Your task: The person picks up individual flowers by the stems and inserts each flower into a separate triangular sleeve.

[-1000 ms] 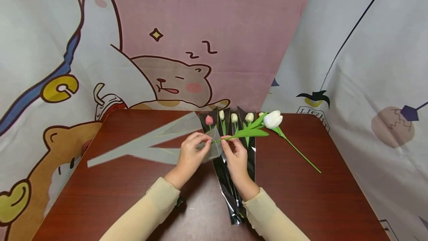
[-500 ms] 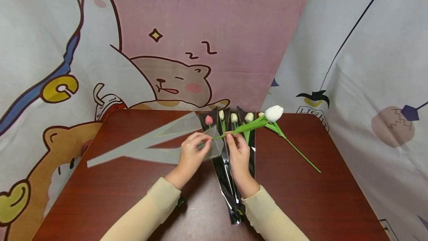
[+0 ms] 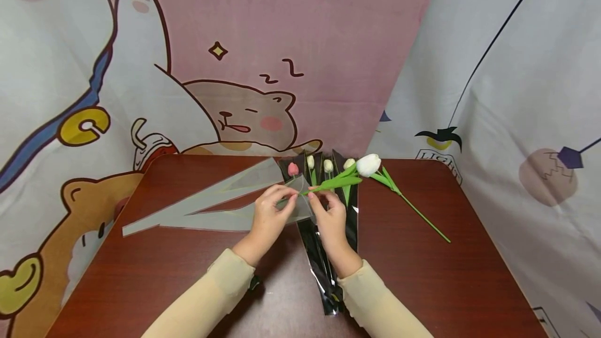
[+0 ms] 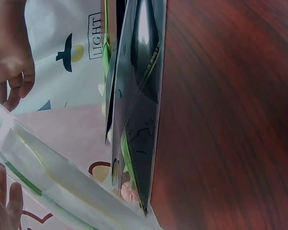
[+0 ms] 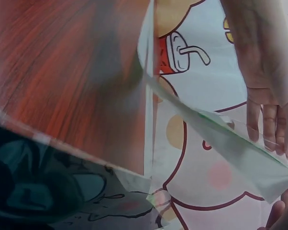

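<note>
Pinched at its mouth by my left hand [image 3: 272, 210], a clear plastic flower sleeve [image 3: 230, 219] stretches left over the table. My right hand [image 3: 331, 218] pinches a white artificial tulip [image 3: 368, 165] low by its green leaves [image 3: 335, 183]. The tulip's head points right, and its stem runs into the sleeve's mouth between both hands. In the left wrist view a green stem [image 4: 22, 177] shows through the film. The right wrist view also has the pale sleeve [image 5: 220, 143] crossing below the left hand's fingers [image 5: 268, 124].
Under and behind my hands lie black-and-clear wrapped tulips [image 3: 328, 166], one of them a pink tulip [image 3: 293, 169]. Another clear sleeve [image 3: 249, 176] lies at the back left. A loose tulip stem [image 3: 424, 216] slants across the right of the wooden table [image 3: 446, 286].
The white tulip has moved out right a little, then back left with my right hand, farther into the sleeve. The held sleeve's tail has shifted left. My left hand stays almost in place.
</note>
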Available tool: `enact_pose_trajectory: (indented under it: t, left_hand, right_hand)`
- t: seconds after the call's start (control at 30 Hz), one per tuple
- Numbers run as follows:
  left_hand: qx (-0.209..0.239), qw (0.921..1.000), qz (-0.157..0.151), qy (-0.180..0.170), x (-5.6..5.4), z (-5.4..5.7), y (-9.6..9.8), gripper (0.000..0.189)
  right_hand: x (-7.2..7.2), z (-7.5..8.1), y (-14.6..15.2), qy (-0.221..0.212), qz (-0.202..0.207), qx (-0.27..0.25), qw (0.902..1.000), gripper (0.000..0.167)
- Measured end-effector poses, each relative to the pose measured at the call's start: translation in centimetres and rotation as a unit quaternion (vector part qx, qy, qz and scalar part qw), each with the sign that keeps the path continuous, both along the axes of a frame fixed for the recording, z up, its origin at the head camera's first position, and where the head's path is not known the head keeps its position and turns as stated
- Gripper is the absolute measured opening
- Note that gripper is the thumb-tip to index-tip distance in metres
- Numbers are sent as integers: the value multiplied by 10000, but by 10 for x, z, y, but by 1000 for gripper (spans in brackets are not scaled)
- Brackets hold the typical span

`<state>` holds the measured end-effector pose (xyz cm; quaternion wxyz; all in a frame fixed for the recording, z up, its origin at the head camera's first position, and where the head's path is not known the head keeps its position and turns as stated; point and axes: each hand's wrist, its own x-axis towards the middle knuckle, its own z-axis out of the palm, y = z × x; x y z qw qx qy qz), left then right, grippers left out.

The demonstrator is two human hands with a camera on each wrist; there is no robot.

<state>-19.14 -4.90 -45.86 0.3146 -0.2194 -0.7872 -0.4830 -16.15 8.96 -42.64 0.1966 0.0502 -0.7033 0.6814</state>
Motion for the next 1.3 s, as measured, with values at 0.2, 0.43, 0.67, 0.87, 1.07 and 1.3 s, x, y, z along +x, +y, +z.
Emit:
enact_pose_trajectory:
  t: [0.2,0.43,0.67,0.87,1.07,1.3]
  left_hand:
    - [11,10000,41,-20,0,1,0,7]
    - [200,9998,-20,19,-1,2,1,6]
    - [335,9994,37,21,-3,3,0,5]
    - [423,9989,186,-40,-4,3,-5,6]
    - [452,9987,175,-138,-4,3,-8,7]
    - [469,9985,168,-218,-3,3,-10,7]
  right_hand:
    - [-1,3,-2,-274,-110,-483,9984,17]
    - [-2,3,-2,-180,-300,-322,9989,17]
    - [-19,-22,8,-166,-6,743,9971,18]
    - [-20,-16,21,-563,396,2174,9737,48]
    - [-19,-7,33,-718,637,2529,9627,71]
    - [-11,5,52,-693,633,2553,9623,70]
